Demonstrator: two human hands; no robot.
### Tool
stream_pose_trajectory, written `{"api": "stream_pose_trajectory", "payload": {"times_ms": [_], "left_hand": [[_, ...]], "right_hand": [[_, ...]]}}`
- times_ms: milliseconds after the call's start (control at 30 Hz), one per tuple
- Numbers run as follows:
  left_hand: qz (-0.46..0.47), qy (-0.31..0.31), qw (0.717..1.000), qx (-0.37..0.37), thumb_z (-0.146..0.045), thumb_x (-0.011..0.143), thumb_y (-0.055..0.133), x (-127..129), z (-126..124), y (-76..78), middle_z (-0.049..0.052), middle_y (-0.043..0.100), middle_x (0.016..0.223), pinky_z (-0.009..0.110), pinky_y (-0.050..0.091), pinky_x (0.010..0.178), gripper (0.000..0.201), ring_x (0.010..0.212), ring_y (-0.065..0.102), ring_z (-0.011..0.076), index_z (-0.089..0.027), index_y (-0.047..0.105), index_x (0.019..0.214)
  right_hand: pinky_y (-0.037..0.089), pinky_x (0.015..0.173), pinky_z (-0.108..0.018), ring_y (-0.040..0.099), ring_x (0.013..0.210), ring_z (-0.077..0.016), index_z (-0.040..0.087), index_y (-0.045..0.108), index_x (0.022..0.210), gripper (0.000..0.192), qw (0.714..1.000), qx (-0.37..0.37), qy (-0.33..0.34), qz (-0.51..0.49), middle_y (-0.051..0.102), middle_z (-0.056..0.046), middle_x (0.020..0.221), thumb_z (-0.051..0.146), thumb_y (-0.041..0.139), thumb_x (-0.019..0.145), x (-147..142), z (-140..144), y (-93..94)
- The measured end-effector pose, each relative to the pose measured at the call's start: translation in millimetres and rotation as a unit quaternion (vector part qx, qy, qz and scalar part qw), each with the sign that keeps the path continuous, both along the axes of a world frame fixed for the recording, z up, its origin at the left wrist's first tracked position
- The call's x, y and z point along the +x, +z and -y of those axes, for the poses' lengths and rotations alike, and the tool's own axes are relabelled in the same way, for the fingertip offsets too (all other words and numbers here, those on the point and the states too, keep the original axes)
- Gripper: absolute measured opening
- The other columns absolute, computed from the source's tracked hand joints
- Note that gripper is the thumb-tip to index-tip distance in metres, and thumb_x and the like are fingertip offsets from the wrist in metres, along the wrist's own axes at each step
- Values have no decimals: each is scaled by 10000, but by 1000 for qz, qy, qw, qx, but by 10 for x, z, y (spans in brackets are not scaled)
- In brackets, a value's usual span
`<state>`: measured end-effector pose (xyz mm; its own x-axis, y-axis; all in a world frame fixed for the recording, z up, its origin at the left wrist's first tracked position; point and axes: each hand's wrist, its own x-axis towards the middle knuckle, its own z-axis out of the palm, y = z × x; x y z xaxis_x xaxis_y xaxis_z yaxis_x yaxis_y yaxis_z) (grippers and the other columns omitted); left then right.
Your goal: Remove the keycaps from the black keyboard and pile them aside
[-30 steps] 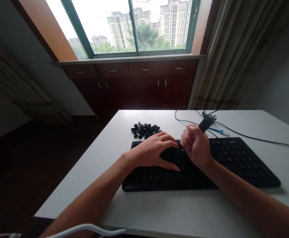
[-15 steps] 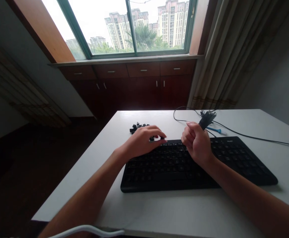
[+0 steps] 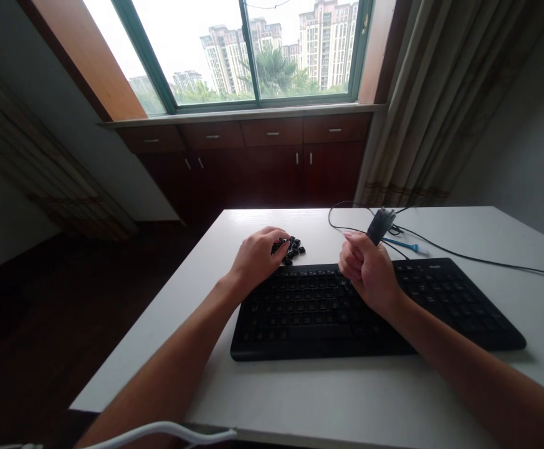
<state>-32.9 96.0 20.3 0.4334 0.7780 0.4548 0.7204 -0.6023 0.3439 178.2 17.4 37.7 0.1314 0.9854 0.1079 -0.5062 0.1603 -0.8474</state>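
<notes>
A black keyboard (image 3: 444, 299) lies across the white table (image 3: 346, 399). My left hand (image 3: 255, 259) rests on a pile of loose black keycaps (image 3: 294, 248) just behind the keyboard's far left corner, fingers curled down over them. Whether it holds one is hidden. My right hand (image 3: 369, 274) hovers over the keyboard's middle, fist closed around a black keycap puller (image 3: 377, 227) whose head sticks up past the knuckles.
A black cable (image 3: 468, 255) runs from behind the keyboard to the right table edge. A small blue tool (image 3: 405, 246) lies behind the keyboard. A white cord (image 3: 159, 430) curves along the near edge. Dark cabinets and a window stand beyond.
My left hand left the keyboard's keys and moved back and left onto the keycap pile. My right hand stayed in place with the puller.
</notes>
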Motion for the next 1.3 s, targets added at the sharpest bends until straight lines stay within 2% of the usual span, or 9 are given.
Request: {"api": "stream_pose_trajectory", "payload": {"times_ms": [100,200,233,300,400,567,700,867,1300], "left_hand": [[-3,-74,997,24,-320,993,555,75,122,92,45,698,1146,376,542,878,188,1011,667,214,-231,704,1067],[-50,-243,969,1,-457,974,586,151,280,223,58,686,1158,373,521,919,282,1042,642,218,-227,678,1110],[-69,-295,953,-15,-549,903,655,175,332,264,67,680,1178,386,515,939,408,1061,631,237,-228,656,1155],[-87,-343,935,-37,-700,698,768,217,429,327,103,658,1223,429,498,978,773,1100,609,291,-214,583,1269],[-117,-344,931,-45,-778,565,788,261,542,359,158,606,1319,482,435,1058,1077,1172,575,353,-174,460,1394],[-178,-299,937,-23,-853,586,693,262,650,311,209,499,1453,530,287,1164,1178,1321,468,429,-130,390,1465],[-209,-283,936,-31,-870,603,646,268,679,278,229,461,1479,536,307,1144,1255,1313,468,442,-98,294,1528],[-195,-296,935,-31,-817,571,703,315,654,246,221,519,1411,519,334,1131,1277,1270,504,434,-92,279,1532],[-170,-303,937,-30,-797,565,732,264,467,159,226,443,1508,555,345,1131,1252,1335,465,456,-117,308,1527]], "right_hand": [[168,394,-254,235,375,-68,226,311,518,489,998,-36,55,16,285,86,440,267,630,886,9,29,32],[195,406,-250,254,385,-69,223,312,514,501,992,-71,92,46,291,82,449,289,626,898,3,71,54],[200,409,-249,259,389,-70,222,318,511,500,991,-76,92,57,292,80,452,291,622,901,-4,85,60],[204,412,-249,262,396,-72,220,330,505,495,991,-77,81,71,288,79,453,289,612,905,-19,105,71],[198,412,-253,249,395,-72,223,321,504,496,994,-66,59,70,275,82,451,286,616,898,-30,103,79],[181,407,-258,221,389,-69,226,312,525,485,997,-65,19,49,268,89,452,278,641,877,3,34,66],[171,401,-261,211,387,-70,226,316,529,473,996,-73,12,42,269,89,451,272,636,874,28,15,50],[183,394,-257,216,388,-72,223,326,511,475,996,-75,-6,46,275,85,443,261,642,864,43,23,40],[206,386,-249,228,390,-72,218,352,503,470,997,-58,14,39,280,82,447,274,657,856,29,39,76]]}}
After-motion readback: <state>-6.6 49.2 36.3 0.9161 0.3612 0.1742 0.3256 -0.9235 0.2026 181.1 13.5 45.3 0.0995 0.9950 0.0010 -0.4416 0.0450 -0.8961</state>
